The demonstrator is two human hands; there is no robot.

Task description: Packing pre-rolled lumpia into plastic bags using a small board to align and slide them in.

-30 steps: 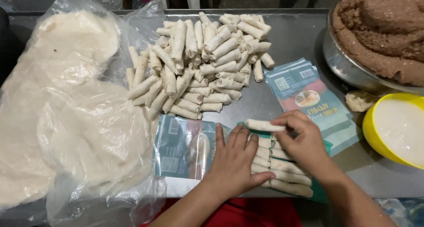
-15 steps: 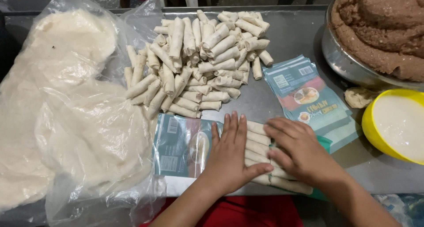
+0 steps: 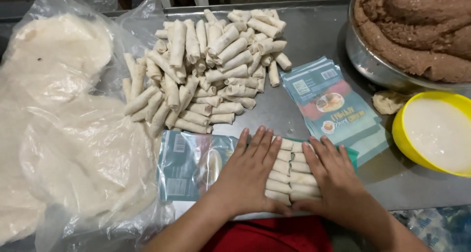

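Left of the row of rolls point(image 3: 289, 176) lies an open teal pouch point(image 3: 189, 166), flat on the steel bench point(image 3: 294, 102). The left hand point(image 3: 250, 176) and right hand point(image 3: 331, 176) rest flat on the rolls, fingers point(image 3: 255, 144) spread, pinching nothing. Light, even pressure seems wise, keeping the rolls straight and uncrushed. Right of the rolls, a fanned stack of teal-and-red printed pouches point(image 3: 333, 105) lies near a yellow bowl point(image 3: 407, 149).
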